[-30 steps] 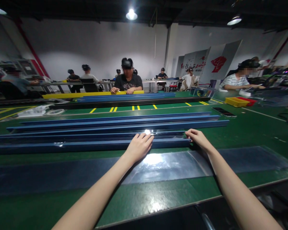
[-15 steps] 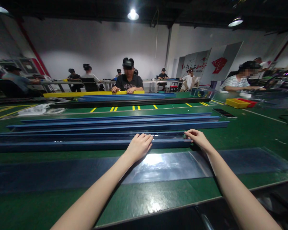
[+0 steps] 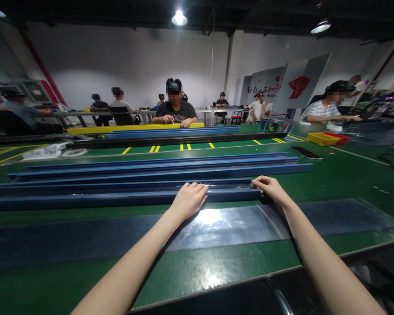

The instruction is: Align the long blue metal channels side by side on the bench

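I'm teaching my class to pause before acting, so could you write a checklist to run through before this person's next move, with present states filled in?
1. Left hand on the nearest blue channel: ok.
2. Right hand at that channel's right end: ok.
3. Right fingers' grip secure: cannot tell; the contact is too small to see.
4. Clear sheet lying flat on the green table: ok.
5. Phone apart from both hands: ok.
6. Channel's both ends in view: not ok; its left end is out of frame.
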The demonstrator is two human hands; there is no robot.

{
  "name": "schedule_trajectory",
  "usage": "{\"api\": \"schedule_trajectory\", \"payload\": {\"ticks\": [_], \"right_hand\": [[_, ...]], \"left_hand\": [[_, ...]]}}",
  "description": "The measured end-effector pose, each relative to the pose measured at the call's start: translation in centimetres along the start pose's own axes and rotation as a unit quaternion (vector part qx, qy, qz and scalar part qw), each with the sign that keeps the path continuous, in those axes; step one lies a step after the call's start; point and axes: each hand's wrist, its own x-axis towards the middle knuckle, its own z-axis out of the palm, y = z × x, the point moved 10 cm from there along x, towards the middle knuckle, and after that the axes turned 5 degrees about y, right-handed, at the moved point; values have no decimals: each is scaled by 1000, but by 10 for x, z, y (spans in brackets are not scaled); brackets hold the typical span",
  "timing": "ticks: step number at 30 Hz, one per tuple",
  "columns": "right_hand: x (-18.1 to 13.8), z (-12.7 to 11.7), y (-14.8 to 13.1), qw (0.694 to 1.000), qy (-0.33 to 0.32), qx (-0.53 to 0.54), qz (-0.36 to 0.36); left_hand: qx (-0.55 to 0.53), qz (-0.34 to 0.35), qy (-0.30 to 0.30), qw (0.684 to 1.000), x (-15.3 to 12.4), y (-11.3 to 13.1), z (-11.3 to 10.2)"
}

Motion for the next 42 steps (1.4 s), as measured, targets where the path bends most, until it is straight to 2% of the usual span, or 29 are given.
{"api": "schedule_trajectory", "payload": {"ticks": [19, 29, 42], "right_hand": [[4, 2, 13, 999, -25, -39, 2], [1, 4, 12, 998, -31, -46, 24], [1, 1, 11, 994, -26, -102, 17]], "left_hand": [[-4, 0, -15, 1000, 1, 0, 3], [-11, 0, -18, 1000, 0, -2, 5], [-19, -14, -35, 999, 0, -4, 8]]}}
